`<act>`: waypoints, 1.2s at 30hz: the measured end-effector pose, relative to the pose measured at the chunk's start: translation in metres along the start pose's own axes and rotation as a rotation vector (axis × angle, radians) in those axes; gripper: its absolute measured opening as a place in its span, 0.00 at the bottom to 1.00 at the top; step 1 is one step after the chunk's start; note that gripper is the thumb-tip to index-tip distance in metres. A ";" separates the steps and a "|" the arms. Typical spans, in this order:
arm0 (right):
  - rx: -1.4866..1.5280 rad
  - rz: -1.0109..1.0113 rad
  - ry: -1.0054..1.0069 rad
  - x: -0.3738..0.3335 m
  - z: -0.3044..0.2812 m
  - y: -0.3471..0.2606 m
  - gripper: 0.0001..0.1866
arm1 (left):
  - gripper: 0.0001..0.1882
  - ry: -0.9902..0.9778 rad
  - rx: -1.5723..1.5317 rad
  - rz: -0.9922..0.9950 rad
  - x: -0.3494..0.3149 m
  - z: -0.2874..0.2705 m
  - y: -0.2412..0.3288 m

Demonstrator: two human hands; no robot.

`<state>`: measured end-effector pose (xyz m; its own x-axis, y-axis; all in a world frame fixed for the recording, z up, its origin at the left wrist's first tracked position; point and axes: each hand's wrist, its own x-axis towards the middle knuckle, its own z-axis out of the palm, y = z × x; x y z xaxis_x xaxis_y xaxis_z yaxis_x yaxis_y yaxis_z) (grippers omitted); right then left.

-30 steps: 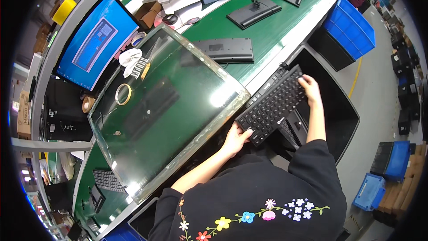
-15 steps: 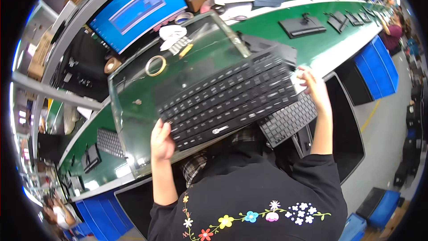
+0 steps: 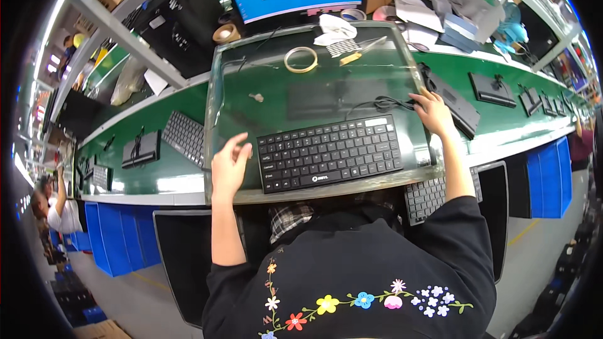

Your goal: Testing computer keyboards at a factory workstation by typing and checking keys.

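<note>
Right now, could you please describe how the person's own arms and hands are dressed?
Both hands, left hand and right hand, are bare: no gloves visible. The forearms are uncovered; black sleeves are pushed up toward the elbows. The black top carries colourful embroidered flowers.

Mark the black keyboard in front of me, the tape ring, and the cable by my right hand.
black keyboard [image 3: 331, 154]: head view, middle of the key field.
tape ring [image 3: 301, 59]: head view, near edge of the ring.
cable [image 3: 383, 103]: head view, looped part beside the right hand [image 3: 432, 112].
</note>
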<state>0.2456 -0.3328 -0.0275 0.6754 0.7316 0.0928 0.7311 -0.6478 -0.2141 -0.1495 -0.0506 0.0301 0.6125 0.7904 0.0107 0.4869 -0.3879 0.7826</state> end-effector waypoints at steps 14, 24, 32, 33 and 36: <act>2.336 0.422 -0.636 0.008 -0.019 -0.162 0.16 | 0.15 0.013 0.725 0.475 0.115 0.048 0.006; 1.810 0.104 -0.172 0.044 0.013 -0.250 0.12 | 0.15 -0.040 -0.062 0.504 0.081 0.055 0.040; 1.762 -0.113 0.082 0.036 0.029 -0.252 0.12 | 0.13 -0.026 -0.051 0.508 0.079 0.062 0.043; 1.713 -0.110 0.097 0.036 0.028 -0.254 0.12 | 0.13 -0.025 -0.058 0.496 0.080 0.065 0.041; 1.547 -0.026 -0.028 0.033 0.021 -0.253 0.15 | 0.12 -0.012 -0.013 0.528 0.088 0.072 0.032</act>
<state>0.0804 -0.1403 0.0098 0.6494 0.7540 0.0985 -0.0800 0.1965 -0.9772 -0.0350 -0.0274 0.0117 0.7795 0.4834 0.3984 0.1023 -0.7257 0.6804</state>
